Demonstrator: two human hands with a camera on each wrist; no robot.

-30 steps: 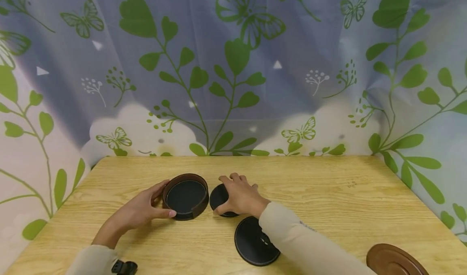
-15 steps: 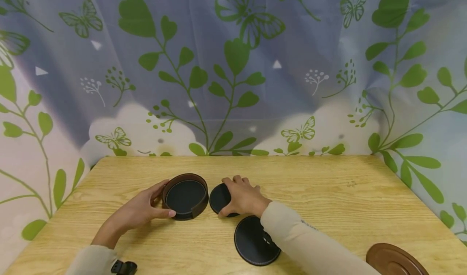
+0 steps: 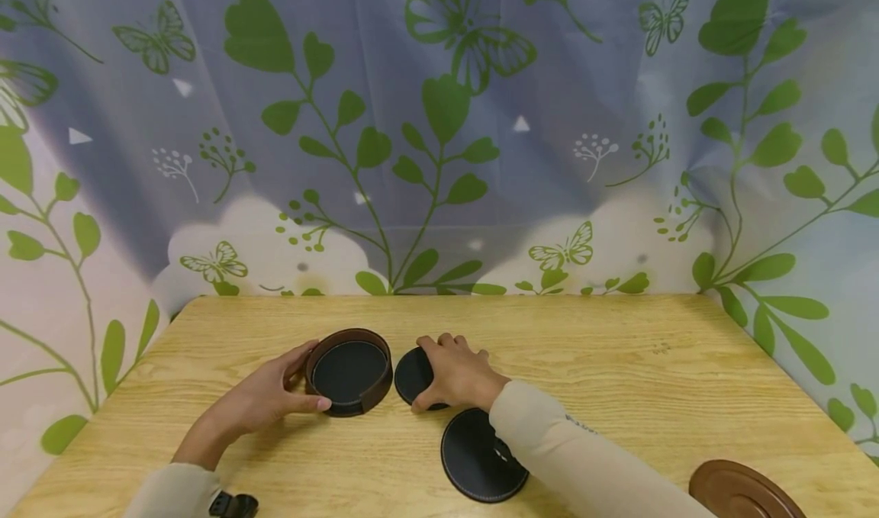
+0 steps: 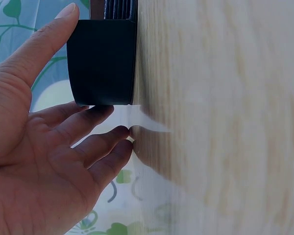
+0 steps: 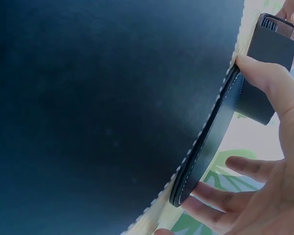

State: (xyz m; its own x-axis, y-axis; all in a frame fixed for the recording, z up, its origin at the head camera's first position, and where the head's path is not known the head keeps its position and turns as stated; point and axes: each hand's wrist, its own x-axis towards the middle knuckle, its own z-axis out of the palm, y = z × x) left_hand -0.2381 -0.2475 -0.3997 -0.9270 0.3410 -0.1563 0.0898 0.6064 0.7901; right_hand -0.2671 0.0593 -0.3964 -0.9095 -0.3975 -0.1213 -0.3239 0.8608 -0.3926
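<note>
On the left of the table, my left hand [image 3: 264, 392] holds a round coaster holder [image 3: 381, 388], thumb at its front by the slot and fingers around its far left side. Black stitched coasters [image 3: 349, 369] lie stacked inside, their edges showing in the left wrist view. Just right of the holder, my right hand [image 3: 456, 373] spans a round black coaster [image 3: 410, 374] on the table. In the right wrist view its thumb and fingertips touch opposite edges of that coaster [image 5: 213, 142], which looks more than one layer thick.
A larger-looking black stitched coaster [image 3: 481, 457] lies nearer me, partly under my right forearm; it fills much of the right wrist view. A brown round dish-like piece [image 3: 742, 491] sits at the front right. A patterned curtain [image 3: 439, 159] hangs behind the wooden table [image 3: 584, 335].
My right hand has shifted slightly to the right over the coaster, its thumb drawn back a little, then stayed put. My left hand and the holder have not moved.
</note>
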